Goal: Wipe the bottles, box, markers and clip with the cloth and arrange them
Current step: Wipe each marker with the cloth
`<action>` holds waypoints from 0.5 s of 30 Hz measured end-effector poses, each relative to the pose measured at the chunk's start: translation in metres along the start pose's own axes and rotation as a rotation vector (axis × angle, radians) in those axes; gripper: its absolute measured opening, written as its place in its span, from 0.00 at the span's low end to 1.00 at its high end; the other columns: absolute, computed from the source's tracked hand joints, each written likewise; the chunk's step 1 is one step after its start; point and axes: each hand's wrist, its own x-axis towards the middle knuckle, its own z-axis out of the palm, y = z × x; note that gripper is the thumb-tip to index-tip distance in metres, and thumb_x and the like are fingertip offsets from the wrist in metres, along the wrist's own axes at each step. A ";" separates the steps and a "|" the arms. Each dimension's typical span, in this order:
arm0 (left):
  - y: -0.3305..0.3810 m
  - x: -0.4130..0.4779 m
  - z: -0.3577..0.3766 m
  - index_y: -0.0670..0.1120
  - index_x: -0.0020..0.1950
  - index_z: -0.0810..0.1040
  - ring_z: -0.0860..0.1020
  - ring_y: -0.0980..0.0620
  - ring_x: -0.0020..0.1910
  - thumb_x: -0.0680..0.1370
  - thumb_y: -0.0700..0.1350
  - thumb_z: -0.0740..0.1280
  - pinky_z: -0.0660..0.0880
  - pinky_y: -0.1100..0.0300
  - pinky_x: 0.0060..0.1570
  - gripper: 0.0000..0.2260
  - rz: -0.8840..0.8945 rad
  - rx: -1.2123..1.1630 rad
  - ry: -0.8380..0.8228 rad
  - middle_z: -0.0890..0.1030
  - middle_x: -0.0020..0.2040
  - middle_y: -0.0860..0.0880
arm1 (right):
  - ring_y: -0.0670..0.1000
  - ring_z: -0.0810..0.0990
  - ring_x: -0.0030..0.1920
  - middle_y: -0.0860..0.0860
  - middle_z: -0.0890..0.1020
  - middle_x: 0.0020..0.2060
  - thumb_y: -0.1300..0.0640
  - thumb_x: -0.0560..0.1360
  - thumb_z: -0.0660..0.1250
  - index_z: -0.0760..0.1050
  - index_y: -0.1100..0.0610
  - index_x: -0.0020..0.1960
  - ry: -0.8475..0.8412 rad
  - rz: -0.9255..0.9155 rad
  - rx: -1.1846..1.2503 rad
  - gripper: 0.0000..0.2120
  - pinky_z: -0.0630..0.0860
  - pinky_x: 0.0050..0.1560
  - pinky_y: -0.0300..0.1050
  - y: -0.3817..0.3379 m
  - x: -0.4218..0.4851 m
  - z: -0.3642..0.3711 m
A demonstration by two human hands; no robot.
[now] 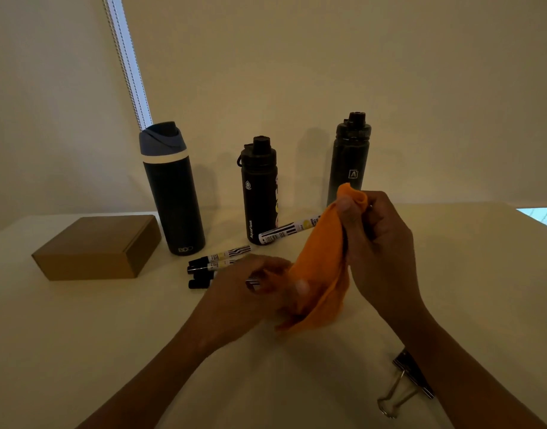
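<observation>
My right hand (380, 243) grips the orange cloth (318, 274), which is wrapped around one end of a white striped marker (284, 233) that sticks out to the left. My left hand (241, 292) is blurred, low over the table at the cloth's lower edge. It covers the end of one of several black-capped markers (216, 258) lying in a row. Whether it holds that marker is unclear. Three dark bottles stand at the back: left (173, 196), middle (260, 196), right (348, 168). A brown box (95, 247) lies at the left. A binder clip (411, 376) lies beside my right forearm.
Everything sits on a pale table (111, 335) against a plain wall. A window blind strip (126, 63) hangs behind the left bottle. The table's right edge (532, 218) is close behind my right hand.
</observation>
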 end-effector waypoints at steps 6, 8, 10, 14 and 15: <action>-0.001 -0.001 0.011 0.55 0.43 0.85 0.79 0.70 0.46 0.69 0.62 0.74 0.72 0.73 0.45 0.12 -0.001 -0.087 0.130 0.84 0.44 0.60 | 0.46 0.77 0.29 0.51 0.77 0.32 0.43 0.82 0.58 0.74 0.50 0.55 0.054 -0.054 -0.054 0.13 0.75 0.29 0.37 0.002 0.002 -0.003; -0.002 -0.001 0.006 0.51 0.38 0.84 0.81 0.66 0.42 0.67 0.58 0.77 0.73 0.75 0.44 0.12 0.005 -0.124 0.211 0.85 0.39 0.59 | 0.45 0.76 0.30 0.51 0.76 0.32 0.44 0.83 0.57 0.74 0.52 0.55 0.075 -0.072 -0.073 0.13 0.72 0.31 0.34 0.004 0.003 -0.004; -0.001 -0.001 -0.001 0.48 0.35 0.79 0.80 0.67 0.37 0.64 0.55 0.79 0.70 0.78 0.39 0.14 -0.004 -0.135 0.247 0.82 0.33 0.63 | 0.45 0.76 0.31 0.51 0.76 0.32 0.44 0.84 0.56 0.74 0.52 0.56 0.081 -0.077 -0.080 0.14 0.73 0.32 0.34 0.005 0.002 -0.003; -0.002 0.002 -0.013 0.50 0.43 0.79 0.79 0.70 0.41 0.63 0.67 0.69 0.72 0.74 0.38 0.22 0.017 -0.137 0.305 0.82 0.38 0.62 | 0.45 0.77 0.31 0.52 0.76 0.32 0.44 0.84 0.55 0.74 0.52 0.58 0.093 -0.052 -0.071 0.15 0.74 0.31 0.35 0.007 0.002 -0.002; -0.003 0.002 -0.015 0.54 0.47 0.80 0.80 0.69 0.45 0.65 0.69 0.64 0.74 0.72 0.40 0.22 0.034 -0.150 0.303 0.83 0.42 0.63 | 0.45 0.78 0.31 0.53 0.76 0.32 0.44 0.83 0.54 0.74 0.52 0.58 0.093 -0.051 -0.080 0.15 0.75 0.30 0.36 0.007 0.001 -0.002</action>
